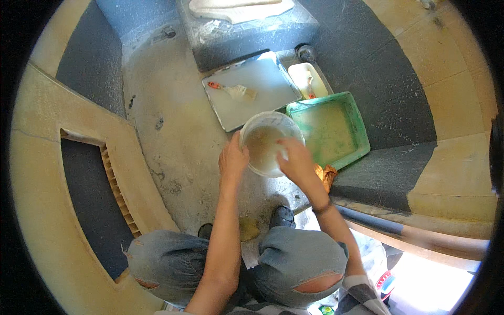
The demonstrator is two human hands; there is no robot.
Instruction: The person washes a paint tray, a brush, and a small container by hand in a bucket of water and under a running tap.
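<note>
A round, whitish translucent plastic bucket [273, 116] stands between my hands, with cloudy brownish liquid in it. My left hand [232, 160] grips the bucket's left rim, fingers closed around the edge. Over the right side of the bucket is my right hand [297, 164], its fingers reaching inside the rim. Motion smears those fingers, so I cannot make out whether they hold anything. Just beyond the bucket lies a flat white tray [262, 68] holding a wide paintbrush [236, 91] with a reddish handle. To the right, a green tray [362, 128] contains murky liquid.
A small cream tub [300, 70] with an orange-ended tool stands behind the green tray, near a dark round object [305, 53]. At the back, a grey block [252, 39] carries a pale shaped piece. An orange-brown crumpled object [328, 178] lies by my right forearm. Walls enclose both sides.
</note>
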